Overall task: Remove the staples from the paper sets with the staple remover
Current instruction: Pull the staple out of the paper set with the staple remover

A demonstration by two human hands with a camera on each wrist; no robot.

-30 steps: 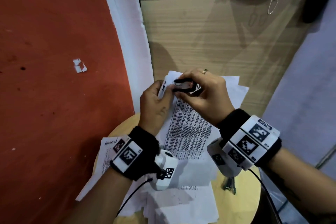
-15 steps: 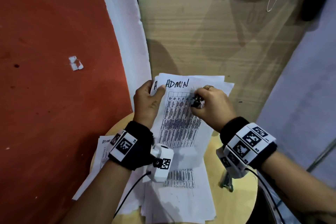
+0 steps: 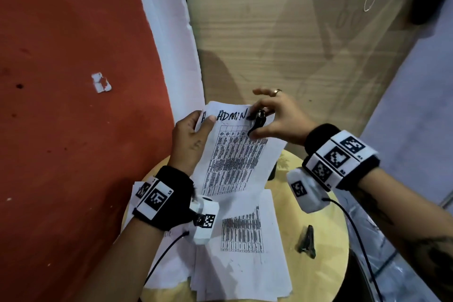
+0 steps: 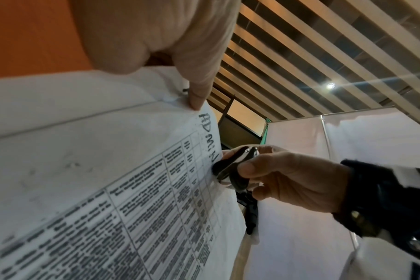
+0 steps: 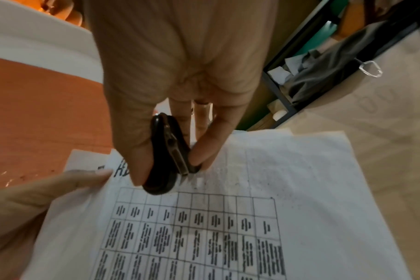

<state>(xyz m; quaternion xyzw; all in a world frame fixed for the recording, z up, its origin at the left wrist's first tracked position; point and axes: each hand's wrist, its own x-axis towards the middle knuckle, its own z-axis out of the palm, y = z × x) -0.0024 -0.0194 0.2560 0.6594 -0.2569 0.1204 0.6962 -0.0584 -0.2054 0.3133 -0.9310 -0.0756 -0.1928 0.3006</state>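
Note:
My left hand (image 3: 196, 130) pinches the top left corner of a paper set (image 3: 235, 154) headed "ADMIN" and holds it lifted above the stool. My right hand (image 3: 269, 120) pinches a black staple remover (image 3: 257, 121) between thumb and fingers, over the sheet's top edge just right of the heading. In the right wrist view the staple remover (image 5: 168, 151) points its metal jaws down at the paper set (image 5: 228, 227), squeezed together. The left wrist view shows the staple remover (image 4: 233, 166) touching the paper set (image 4: 108, 189) beside the heading. No staple is discernible.
A round yellow stool top (image 3: 323, 240) carries more printed sheets (image 3: 242, 247) and a black clip-like tool (image 3: 307, 240) to the right. An orange wall (image 3: 73, 105) lies left, a wooden panel (image 3: 294, 44) stands behind, and a white partition (image 3: 416, 81) is right.
The staple remover has left the top left corner, crossed the sheet and now stands by the right end of the heading. The paper has flattened out, showing "ADMIN". The left hand kept its hold.

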